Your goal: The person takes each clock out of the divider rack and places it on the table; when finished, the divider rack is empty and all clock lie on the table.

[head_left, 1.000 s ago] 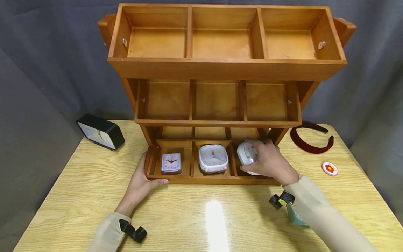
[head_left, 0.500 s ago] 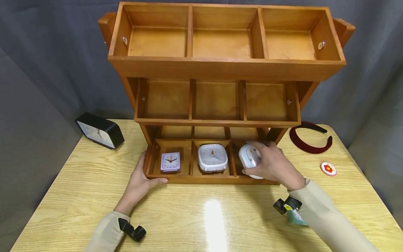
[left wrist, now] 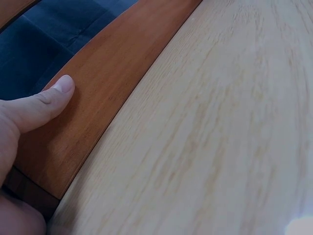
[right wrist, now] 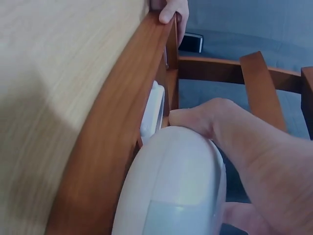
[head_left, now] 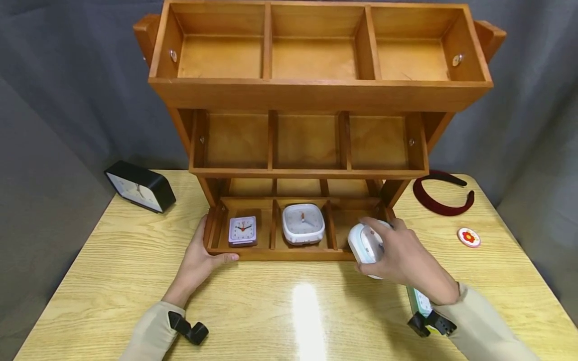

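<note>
A white rounded alarm clock [head_left: 365, 245] is in my right hand [head_left: 402, 255], thumb and fingers gripping its sides. It is tilted over the front edge of the bottom tray's right compartment; the right wrist view shows the clock's smooth white body [right wrist: 171, 171] close up. My left hand [head_left: 198, 263] holds the left front corner of the wooden tiered box [head_left: 289, 254], its thumb [left wrist: 44, 105] lying on the front board. A small lilac clock [head_left: 242, 230] stands in the bottom left compartment. Another white clock [head_left: 303, 223] sits in the bottom middle one.
A black clock [head_left: 140, 186] stands on the table at left. To the right lie a dark red headband [head_left: 433, 204] and a round flower badge [head_left: 469, 237]. A green boxy thing [head_left: 420, 303] is partly hidden under my right forearm. Upper trays [head_left: 320, 94] overhang the bottom one.
My right hand has drawn the white clock out of the right compartment, toward me and to the right, tilting it. The left hand keeps its place on the box corner.
</note>
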`<state>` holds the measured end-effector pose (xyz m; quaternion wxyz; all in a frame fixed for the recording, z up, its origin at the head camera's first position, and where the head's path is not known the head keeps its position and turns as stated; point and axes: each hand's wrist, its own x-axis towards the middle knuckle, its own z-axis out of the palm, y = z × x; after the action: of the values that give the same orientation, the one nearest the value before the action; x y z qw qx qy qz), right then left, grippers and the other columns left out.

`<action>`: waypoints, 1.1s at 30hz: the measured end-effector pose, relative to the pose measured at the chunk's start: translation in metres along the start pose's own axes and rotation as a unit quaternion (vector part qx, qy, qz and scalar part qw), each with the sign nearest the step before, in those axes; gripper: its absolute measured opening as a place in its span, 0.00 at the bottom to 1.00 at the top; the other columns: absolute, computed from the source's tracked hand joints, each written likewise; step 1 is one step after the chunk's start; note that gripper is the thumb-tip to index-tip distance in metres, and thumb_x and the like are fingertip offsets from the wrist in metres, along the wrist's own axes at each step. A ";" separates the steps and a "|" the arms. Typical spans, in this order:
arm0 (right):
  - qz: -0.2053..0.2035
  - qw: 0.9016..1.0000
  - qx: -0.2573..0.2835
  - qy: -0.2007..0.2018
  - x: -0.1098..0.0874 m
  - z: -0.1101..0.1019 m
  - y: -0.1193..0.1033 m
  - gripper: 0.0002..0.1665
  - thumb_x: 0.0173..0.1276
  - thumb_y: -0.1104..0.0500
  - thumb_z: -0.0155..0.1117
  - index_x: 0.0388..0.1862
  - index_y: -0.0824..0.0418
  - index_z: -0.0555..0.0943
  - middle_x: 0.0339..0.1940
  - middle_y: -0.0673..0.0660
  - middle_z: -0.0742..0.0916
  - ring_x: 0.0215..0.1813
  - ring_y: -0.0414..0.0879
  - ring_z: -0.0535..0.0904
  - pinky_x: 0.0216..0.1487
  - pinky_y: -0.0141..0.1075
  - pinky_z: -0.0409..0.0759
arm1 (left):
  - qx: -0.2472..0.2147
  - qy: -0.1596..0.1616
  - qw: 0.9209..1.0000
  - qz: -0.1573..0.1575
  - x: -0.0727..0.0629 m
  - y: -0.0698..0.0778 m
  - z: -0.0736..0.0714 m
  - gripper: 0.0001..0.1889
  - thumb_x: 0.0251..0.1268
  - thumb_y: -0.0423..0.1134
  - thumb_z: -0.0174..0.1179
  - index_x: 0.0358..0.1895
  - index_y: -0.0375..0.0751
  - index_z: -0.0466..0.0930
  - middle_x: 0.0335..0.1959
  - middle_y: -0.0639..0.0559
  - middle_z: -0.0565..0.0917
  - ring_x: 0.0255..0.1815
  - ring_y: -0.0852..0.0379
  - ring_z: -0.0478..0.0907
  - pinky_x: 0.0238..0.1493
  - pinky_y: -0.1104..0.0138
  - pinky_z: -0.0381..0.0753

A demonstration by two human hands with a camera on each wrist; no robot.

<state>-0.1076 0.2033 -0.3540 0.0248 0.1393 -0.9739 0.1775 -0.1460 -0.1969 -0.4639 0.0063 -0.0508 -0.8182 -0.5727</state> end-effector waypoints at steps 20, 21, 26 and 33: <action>0.045 0.999 0.004 -0.020 -0.053 0.020 0.002 0.54 0.33 0.44 0.83 0.64 0.52 0.74 0.54 0.77 0.76 0.38 0.63 0.77 0.28 0.43 0.76 | 0.006 -0.001 1.000 0.001 -0.001 0.001 -0.001 0.62 0.41 0.38 0.79 0.78 0.51 0.42 0.75 0.46 0.58 0.74 0.43 0.59 0.74 0.50 0.59; 0.046 0.999 0.005 -0.024 -0.055 0.021 0.002 0.55 0.32 0.44 0.83 0.64 0.52 0.74 0.54 0.77 0.76 0.38 0.63 0.77 0.28 0.43 0.76 | 0.006 -0.002 1.000 -0.001 -0.001 0.001 -0.001 0.62 0.41 0.39 0.79 0.78 0.52 0.42 0.75 0.46 0.58 0.74 0.43 0.59 0.74 0.50 0.59; 0.057 0.998 0.009 -0.041 -0.058 0.028 0.001 0.54 0.33 0.43 0.83 0.64 0.52 0.74 0.55 0.77 0.76 0.40 0.64 0.76 0.29 0.45 0.76 | 0.009 0.000 1.000 -0.004 -0.001 0.001 -0.001 0.62 0.41 0.39 0.79 0.78 0.53 0.42 0.75 0.46 0.59 0.74 0.43 0.59 0.74 0.50 0.59; 0.080 0.995 0.002 -0.064 -0.060 0.036 -0.001 0.56 0.33 0.41 0.83 0.66 0.51 0.73 0.57 0.80 0.73 0.43 0.69 0.77 0.27 0.46 0.77 | 0.004 -0.004 1.000 -0.001 -0.001 0.001 0.001 0.62 0.41 0.38 0.79 0.78 0.53 0.42 0.75 0.46 0.58 0.74 0.44 0.59 0.74 0.50 0.59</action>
<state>-0.0492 0.2054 -0.3934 -0.0521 0.0725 -0.9810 0.1720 -0.1451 -0.1959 -0.4631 0.0024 -0.0526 -0.8205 -0.5692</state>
